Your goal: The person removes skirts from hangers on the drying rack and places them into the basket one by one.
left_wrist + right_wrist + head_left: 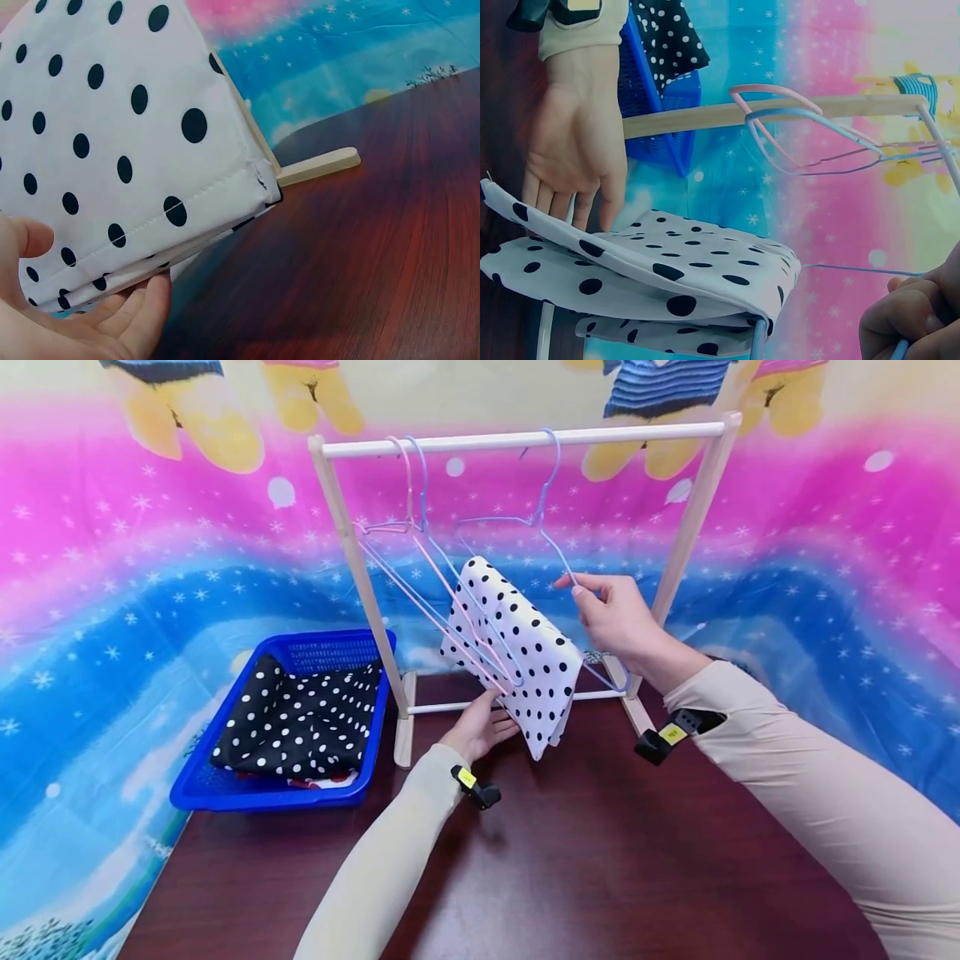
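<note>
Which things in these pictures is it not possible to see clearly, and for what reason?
Head: most of the red-white cloth, hidden under the black cloth.
Head: the held hanger, its lower part mostly covered by the white cloth.
Right wrist: part of the right hand, cut off by the picture's edges.
Head: any print on the left yellow label, too small.
</note>
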A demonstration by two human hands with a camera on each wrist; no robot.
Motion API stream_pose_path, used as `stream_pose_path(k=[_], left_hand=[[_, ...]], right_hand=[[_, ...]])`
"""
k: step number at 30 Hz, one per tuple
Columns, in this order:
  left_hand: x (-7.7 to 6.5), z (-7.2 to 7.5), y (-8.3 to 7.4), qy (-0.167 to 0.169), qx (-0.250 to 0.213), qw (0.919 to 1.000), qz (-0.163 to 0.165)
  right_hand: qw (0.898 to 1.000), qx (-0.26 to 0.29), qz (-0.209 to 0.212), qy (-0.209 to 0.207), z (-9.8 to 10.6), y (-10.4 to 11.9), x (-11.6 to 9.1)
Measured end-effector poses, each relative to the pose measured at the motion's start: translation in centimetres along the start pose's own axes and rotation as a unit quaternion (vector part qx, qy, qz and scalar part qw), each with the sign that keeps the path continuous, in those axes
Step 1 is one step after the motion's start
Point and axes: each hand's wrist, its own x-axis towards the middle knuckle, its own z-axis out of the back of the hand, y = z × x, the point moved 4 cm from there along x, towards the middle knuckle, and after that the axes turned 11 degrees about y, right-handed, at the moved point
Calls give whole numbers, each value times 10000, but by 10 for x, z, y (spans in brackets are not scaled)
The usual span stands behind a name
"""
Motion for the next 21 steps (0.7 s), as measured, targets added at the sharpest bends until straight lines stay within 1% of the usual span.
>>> stream_pose_path(k=[3, 8, 11, 16, 19, 21], left_hand=[[-2, 5, -1, -28, 1, 10000, 25], [-6, 13, -4, -167, 302, 9994, 61], [-9, 16, -6, -220, 454, 9987, 59], [-16, 19, -10, -283, 538, 9981, 25], [-20, 21, -12, -414, 519, 9978, 34], [-23, 22, -13, -581, 513, 9970, 53]], right_hand=[[10000, 59, 9, 2, 1, -1, 0], [10000, 82, 6, 3, 2, -2, 0], [10000, 67, 15, -7, 3, -2, 1], [10000, 54, 25, -5, 4, -3, 1], [10000, 55, 52, 9, 5, -3, 0], [9999, 89, 90, 23, 5, -3, 0]])
